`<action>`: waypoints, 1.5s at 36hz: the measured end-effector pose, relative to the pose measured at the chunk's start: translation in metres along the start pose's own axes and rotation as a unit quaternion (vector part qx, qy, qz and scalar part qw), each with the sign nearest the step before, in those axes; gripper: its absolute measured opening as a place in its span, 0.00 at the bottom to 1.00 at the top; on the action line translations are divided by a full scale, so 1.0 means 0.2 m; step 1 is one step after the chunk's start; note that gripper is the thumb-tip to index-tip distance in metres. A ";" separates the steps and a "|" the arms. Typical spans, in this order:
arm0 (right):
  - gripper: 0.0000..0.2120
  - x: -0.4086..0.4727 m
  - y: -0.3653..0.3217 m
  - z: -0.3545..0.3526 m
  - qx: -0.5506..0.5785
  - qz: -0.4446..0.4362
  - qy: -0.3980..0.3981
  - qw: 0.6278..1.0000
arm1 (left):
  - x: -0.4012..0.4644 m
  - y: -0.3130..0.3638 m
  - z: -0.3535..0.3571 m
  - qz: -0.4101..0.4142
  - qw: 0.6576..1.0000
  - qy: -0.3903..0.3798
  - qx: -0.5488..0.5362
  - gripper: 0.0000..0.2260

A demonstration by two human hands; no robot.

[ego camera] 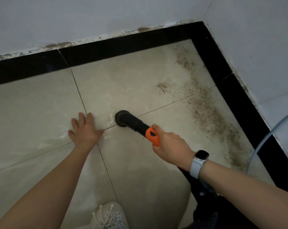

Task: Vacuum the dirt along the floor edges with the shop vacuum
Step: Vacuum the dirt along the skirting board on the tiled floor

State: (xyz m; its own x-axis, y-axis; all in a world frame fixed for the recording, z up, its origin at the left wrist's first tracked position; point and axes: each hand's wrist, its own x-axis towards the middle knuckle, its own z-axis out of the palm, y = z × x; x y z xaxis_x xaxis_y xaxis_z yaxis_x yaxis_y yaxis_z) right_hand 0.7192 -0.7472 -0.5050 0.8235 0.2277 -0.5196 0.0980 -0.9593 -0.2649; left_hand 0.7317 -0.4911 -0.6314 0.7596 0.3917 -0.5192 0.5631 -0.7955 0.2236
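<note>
Setting: pale tiled floor (131, 76) in a room corner, black skirting (107, 47) along both walls, dim light.
Right grip: right hand (171, 144) clenched round the orange handle (154, 135) of the vacuum wand; a watch (200, 157) sits on that wrist.
Left grip: left hand (84, 129) holds nothing; it lies flat on the tile with fingers spread, apparently as a prop.
Nozzle: round black nozzle (121, 118) at the wand's far end, mouth down on the tile where two grout lines cross, just right of the left hand.
Hose: black hose (204, 195) runs back under the right forearm toward the lower edge; the vacuum body is not in view.
Dirt: brown grit (204, 111) in a band along the right-hand skirting, with one small patch (162, 86) a little way out from it; both well apart from the nozzle.
Other: a shoe (107, 217) at the bottom edge; a clear curved object (275, 141) at the right edge, nature unclear.
Stage, judged: back wall's edge looks clean; the right edge is not yet done.
Method, judged: keep the firm hold, swing the nozzle right to the band, seat it flush against the skirting, draw slowly along the joint, then take the outlying patch.
Risk, judged: a lifted mouth or fast pass may scatter grit; the hose may drag through the dirt.
</note>
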 end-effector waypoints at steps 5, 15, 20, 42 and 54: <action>0.27 0.04 0.14 -0.09 0.044 0.085 0.048 0.994 | -0.03 0.02 0.03 0.014 1.000 0.020 0.009 0.30; 0.25 0.01 0.13 -0.05 0.091 0.052 0.018 0.994 | -0.19 0.19 0.10 0.109 0.978 0.101 -0.147 0.22; 0.21 0.06 0.07 -0.04 0.172 0.073 -0.009 0.982 | -0.24 0.39 0.01 0.018 0.894 -0.062 -0.443 0.20; 0.17 -0.09 0.06 -0.01 0.203 0.068 -0.057 0.975 | -0.27 0.54 -0.03 -0.060 0.875 -0.084 -0.473 0.25; 0.10 0.00 0.20 -0.06 0.259 0.069 -0.023 0.963 | -0.35 0.58 0.02 0.035 0.935 -0.083 -0.343 0.28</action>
State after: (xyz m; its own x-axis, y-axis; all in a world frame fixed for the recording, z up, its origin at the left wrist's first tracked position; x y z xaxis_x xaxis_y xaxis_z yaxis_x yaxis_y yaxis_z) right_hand 0.7300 -0.7881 -0.5062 0.7822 0.1224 -0.6109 -0.3118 -0.7720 -0.5539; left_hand 0.7426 -0.6121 -0.5718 0.7732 0.2275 -0.5919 0.6337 -0.3101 0.7087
